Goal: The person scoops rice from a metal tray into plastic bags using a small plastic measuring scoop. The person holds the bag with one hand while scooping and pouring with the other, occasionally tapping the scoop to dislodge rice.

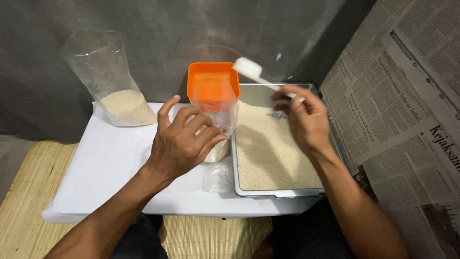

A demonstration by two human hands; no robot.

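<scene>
Here the left hand [184,141] grips a clear plastic bag [221,139] under an orange funnel [213,86], while the right hand [302,117] pinches a white scoop [254,72] above the rice tray [278,192].

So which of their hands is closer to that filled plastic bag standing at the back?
Left. The left hand grips the bag under the orange funnel, to the right of the filled bag. The right hand holds a white scoop over the rice tray, farther off.

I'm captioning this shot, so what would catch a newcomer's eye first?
The orange funnel at centre, sitting in a clear bag gripped by the left hand. Beside it, the right hand lifts a white scoop over a metal tray of rice. A part-filled bag stands far left.
</scene>
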